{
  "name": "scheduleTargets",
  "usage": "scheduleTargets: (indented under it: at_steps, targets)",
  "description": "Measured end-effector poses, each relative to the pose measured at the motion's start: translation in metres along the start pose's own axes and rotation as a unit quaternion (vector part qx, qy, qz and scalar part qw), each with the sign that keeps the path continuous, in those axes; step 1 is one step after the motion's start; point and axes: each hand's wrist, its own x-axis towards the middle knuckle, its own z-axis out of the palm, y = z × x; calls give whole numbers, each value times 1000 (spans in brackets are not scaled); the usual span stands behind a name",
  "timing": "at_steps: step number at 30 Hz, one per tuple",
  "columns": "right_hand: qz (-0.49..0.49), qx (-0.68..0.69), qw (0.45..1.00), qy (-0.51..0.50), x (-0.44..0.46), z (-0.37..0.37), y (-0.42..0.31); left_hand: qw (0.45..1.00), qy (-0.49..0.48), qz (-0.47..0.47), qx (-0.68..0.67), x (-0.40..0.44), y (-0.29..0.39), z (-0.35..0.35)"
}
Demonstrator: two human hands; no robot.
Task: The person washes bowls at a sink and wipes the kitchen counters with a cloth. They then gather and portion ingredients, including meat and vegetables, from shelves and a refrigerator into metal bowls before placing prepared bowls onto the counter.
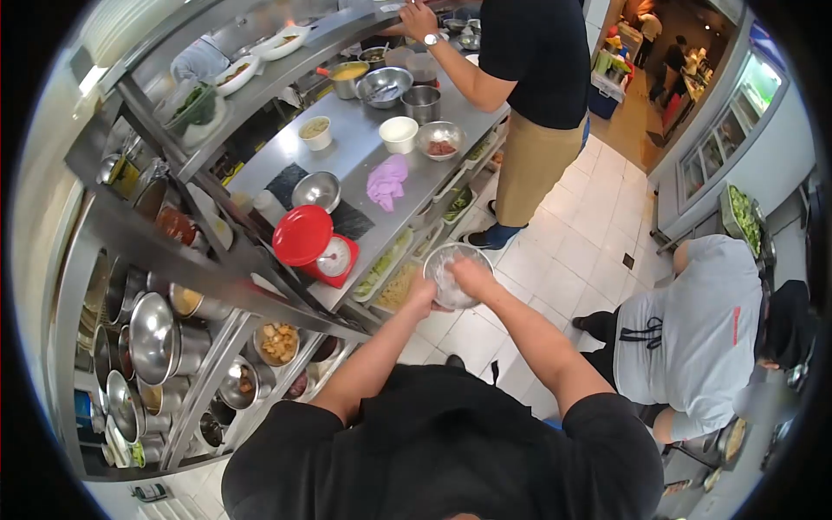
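In front of my body, above the tiled floor, I hold a round metal bowl with something whitish in it. My left hand is closed on the bowl's near left rim. My right hand reaches over the right rim into the bowl; its fingers are blurred, so whether they hold anything does not show. Nearest to the bowl, on the counter's front corner, stands a red kitchen scale with a red round pan on top.
On the steel counter are a purple cloth, a small metal bowl, a white tub and a bowl of red pieces. A person in black stands ahead; another in grey bends at right. Shelves with pans line the left.
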Motion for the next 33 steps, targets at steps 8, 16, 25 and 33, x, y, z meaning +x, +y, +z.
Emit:
scheduleTargets:
  at_steps: [8,16,25,33]
  targets:
    - [-72,-23,996,-46,30,-104,40,1000,6,0,-21,85,46,35]
    - [-77,6,995,70,121,-102,76,1000,21,15,-7,166,104,21]
    - [53,408,891,190,243,-143,127,991,31,-8,131,185,192,-36]
    - [125,344,878,308,271,-141,166,985,-49,-97,131,226,161,-6]
